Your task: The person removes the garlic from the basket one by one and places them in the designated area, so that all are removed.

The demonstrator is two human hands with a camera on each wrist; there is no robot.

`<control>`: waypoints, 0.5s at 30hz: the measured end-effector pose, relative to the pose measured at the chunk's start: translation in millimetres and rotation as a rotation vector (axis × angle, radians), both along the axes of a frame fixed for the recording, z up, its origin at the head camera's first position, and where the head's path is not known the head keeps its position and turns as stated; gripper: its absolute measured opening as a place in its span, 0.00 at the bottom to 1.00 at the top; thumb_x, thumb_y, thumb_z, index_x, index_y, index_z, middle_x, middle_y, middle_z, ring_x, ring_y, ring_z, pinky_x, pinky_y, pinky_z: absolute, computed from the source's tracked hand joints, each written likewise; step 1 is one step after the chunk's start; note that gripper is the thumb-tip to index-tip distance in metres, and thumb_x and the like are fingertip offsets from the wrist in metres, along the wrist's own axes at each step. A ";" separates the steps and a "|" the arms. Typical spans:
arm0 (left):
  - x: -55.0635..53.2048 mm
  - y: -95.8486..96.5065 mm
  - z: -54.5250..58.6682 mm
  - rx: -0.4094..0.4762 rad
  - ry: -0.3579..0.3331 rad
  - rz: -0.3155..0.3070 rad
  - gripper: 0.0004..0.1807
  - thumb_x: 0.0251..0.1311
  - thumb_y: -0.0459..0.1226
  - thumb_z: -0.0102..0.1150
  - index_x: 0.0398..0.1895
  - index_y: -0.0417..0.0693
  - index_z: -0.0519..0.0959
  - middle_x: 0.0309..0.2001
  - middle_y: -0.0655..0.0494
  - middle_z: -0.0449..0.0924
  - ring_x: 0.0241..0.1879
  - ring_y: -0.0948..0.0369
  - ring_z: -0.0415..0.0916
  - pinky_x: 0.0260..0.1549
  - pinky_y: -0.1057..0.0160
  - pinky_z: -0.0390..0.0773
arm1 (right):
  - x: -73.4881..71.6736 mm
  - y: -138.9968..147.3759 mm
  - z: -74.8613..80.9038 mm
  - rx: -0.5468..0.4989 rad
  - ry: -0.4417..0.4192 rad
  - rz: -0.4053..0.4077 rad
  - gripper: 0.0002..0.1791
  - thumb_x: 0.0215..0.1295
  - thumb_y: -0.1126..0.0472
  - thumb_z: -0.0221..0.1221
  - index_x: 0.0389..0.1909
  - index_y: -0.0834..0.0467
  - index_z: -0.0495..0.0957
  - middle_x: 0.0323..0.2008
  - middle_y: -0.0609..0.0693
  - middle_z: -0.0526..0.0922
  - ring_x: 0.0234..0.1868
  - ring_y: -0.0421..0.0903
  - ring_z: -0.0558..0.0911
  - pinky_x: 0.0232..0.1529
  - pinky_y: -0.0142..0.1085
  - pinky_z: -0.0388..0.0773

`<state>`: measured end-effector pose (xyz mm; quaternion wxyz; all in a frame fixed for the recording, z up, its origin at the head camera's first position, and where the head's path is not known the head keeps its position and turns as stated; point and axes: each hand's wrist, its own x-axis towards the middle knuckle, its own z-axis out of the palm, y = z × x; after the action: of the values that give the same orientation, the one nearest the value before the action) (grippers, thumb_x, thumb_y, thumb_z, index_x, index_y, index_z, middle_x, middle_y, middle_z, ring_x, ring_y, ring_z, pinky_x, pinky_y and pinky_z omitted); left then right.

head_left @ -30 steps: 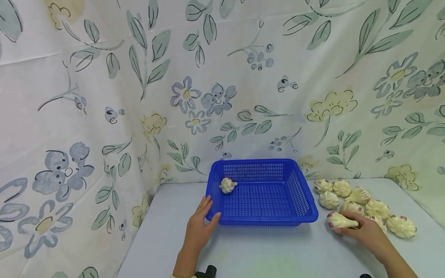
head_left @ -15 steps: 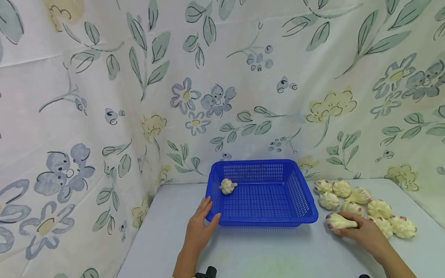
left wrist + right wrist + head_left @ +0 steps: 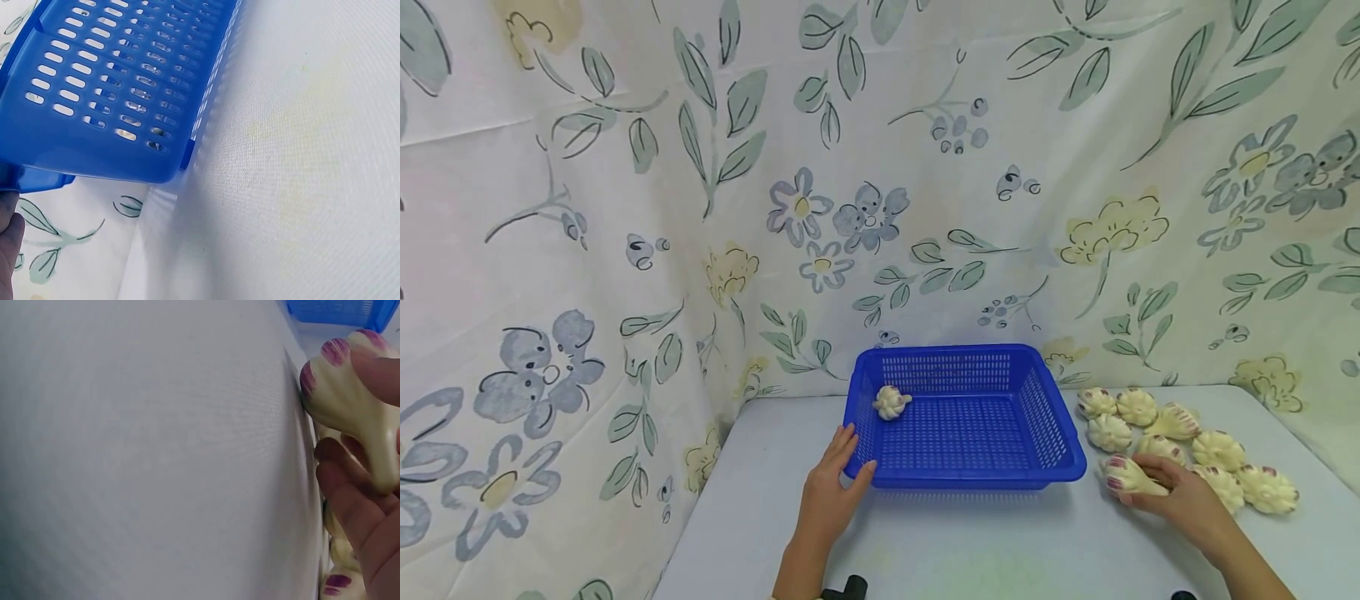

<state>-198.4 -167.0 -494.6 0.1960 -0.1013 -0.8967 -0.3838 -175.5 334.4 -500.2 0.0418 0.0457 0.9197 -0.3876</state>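
In the head view, my right hand (image 3: 1187,500) holds a garlic bulb (image 3: 1124,477) by its neck, just left of the other bulbs. The right wrist view shows the thumb on the purple-tipped bulb (image 3: 344,387), with fingers below its stem. My left hand (image 3: 831,492) rests at the front left corner of a blue plastic basket (image 3: 970,477), its fingers fairly straight against the rim. In the left wrist view, fingertips (image 3: 7,219) touch the basket's edge (image 3: 94,159). One garlic bulb (image 3: 891,402) lies inside the basket at the left.
Several garlic bulbs (image 3: 1217,451) lie grouped on the white table (image 3: 970,550) right of the basket. A flower-patterned cloth (image 3: 925,183) hangs behind and at the left. Part of a black object (image 3: 850,587) shows near the left wrist.
My right hand has shifted slightly left with the garlic bulb, and the bulb has tilted a little. More of the bulbs behind that hand shows. The left hand and basket stay put.
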 end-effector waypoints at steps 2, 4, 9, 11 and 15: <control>-0.2 0.0 -0.4 0.000 -0.001 0.002 0.34 0.65 0.56 0.58 0.65 0.42 0.74 0.72 0.58 0.66 0.74 0.59 0.58 0.67 0.52 0.64 | -1.4 0.2 0.4 -0.003 -0.015 0.006 0.48 0.54 0.43 0.70 0.67 0.68 0.63 0.62 0.71 0.73 0.65 0.72 0.68 0.53 0.61 0.75; -0.4 0.1 -0.8 -0.002 -0.005 0.003 0.35 0.65 0.57 0.57 0.65 0.42 0.74 0.72 0.58 0.66 0.74 0.60 0.57 0.67 0.52 0.64 | -2.4 0.4 0.4 -0.010 -0.029 0.014 0.48 0.55 0.44 0.70 0.66 0.69 0.62 0.62 0.72 0.72 0.65 0.72 0.68 0.54 0.61 0.74; -0.2 0.1 -1.2 -0.002 -0.008 0.005 0.35 0.65 0.58 0.56 0.65 0.43 0.74 0.72 0.59 0.66 0.74 0.61 0.57 0.67 0.51 0.64 | -2.4 -0.1 -2.5 -0.019 -0.011 0.018 0.48 0.54 0.47 0.72 0.67 0.70 0.61 0.62 0.72 0.72 0.64 0.72 0.69 0.55 0.56 0.77; -0.1 0.0 -1.2 0.002 -0.010 0.005 0.35 0.64 0.58 0.57 0.65 0.43 0.74 0.72 0.59 0.66 0.74 0.62 0.57 0.67 0.51 0.64 | -1.8 -0.6 -3.3 -0.025 0.004 0.015 0.48 0.53 0.48 0.72 0.67 0.70 0.62 0.61 0.72 0.73 0.64 0.72 0.70 0.53 0.53 0.79; 0.2 0.0 -0.7 0.010 -0.019 0.003 0.35 0.64 0.58 0.57 0.66 0.43 0.74 0.72 0.59 0.65 0.74 0.62 0.57 0.67 0.51 0.64 | -1.2 -1.6 -2.8 -0.022 0.016 0.010 0.48 0.52 0.47 0.73 0.66 0.70 0.63 0.60 0.73 0.73 0.62 0.72 0.71 0.51 0.50 0.81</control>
<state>-198.1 -167.0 -495.3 0.1888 -0.0952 -0.8967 -0.3888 -176.7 332.8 -503.0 0.0368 0.0375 0.9159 -0.3980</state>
